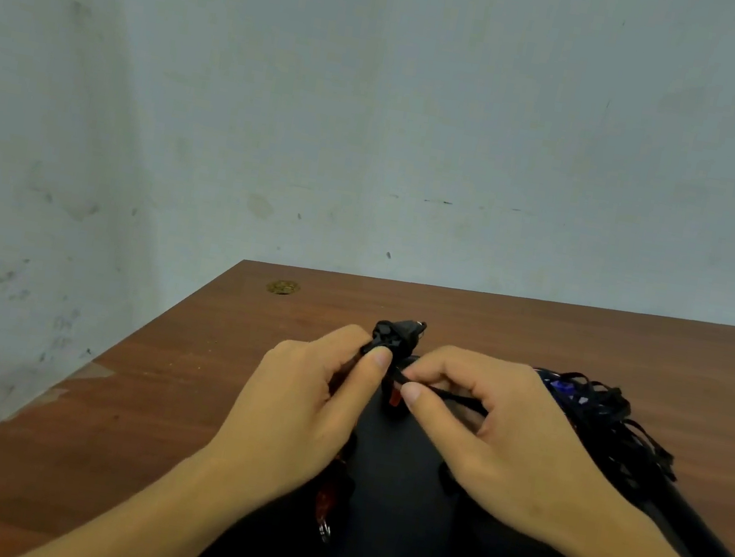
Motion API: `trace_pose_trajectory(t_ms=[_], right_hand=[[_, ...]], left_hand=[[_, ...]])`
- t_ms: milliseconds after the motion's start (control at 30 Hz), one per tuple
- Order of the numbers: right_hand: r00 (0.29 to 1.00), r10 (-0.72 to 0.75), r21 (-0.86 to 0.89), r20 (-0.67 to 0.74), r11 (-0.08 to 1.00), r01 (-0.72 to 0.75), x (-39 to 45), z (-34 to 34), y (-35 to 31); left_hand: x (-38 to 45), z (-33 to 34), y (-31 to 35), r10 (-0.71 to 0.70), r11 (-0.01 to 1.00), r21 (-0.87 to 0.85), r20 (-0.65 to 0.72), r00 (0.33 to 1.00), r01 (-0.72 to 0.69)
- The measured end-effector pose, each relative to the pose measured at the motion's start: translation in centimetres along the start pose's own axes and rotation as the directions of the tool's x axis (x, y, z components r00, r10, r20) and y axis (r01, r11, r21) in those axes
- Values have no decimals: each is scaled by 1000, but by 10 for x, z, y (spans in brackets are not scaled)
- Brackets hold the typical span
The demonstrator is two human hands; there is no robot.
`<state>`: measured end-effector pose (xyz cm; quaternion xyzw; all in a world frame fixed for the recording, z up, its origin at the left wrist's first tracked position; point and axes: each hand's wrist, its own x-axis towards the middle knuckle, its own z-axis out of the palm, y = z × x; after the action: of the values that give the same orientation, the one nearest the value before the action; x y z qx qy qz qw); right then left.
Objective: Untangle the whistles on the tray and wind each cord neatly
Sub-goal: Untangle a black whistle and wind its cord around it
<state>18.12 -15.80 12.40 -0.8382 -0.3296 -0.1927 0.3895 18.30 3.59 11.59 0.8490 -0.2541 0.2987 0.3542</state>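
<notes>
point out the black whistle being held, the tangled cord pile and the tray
black whistle (397, 334), head view, on its body above the left thumb
tangled cord pile (608, 409), head view, on the black loops right of the right hand
tray (398, 473), head view, on its bare dark floor between the wrists

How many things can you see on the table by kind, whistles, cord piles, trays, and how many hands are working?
Whistles that can be made out: 3, a black one, a red one and an orange-red one
Tangled cord piles: 1, with something blue in it, possibly another whistle
Trays: 1
Hands: 2, left and right
Total: 7
</notes>
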Motion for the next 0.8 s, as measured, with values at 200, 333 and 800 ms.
trace_pose_trajectory(t_ms=[200, 333, 800], right_hand=[[989, -106, -91, -104, 991, 97, 2, -9, -1], [973, -114, -50, -202, 993, 106, 4, -8, 2], [967, 222, 440, -127, 886, -145, 5, -8, 11]], left_hand=[[2, -3, -4, 54, 976, 209, 51, 997, -64], [1, -4, -1, 125, 940, 303, 130, 984, -160], [-8, -4, 10, 203, 976, 21, 282, 938, -218]])
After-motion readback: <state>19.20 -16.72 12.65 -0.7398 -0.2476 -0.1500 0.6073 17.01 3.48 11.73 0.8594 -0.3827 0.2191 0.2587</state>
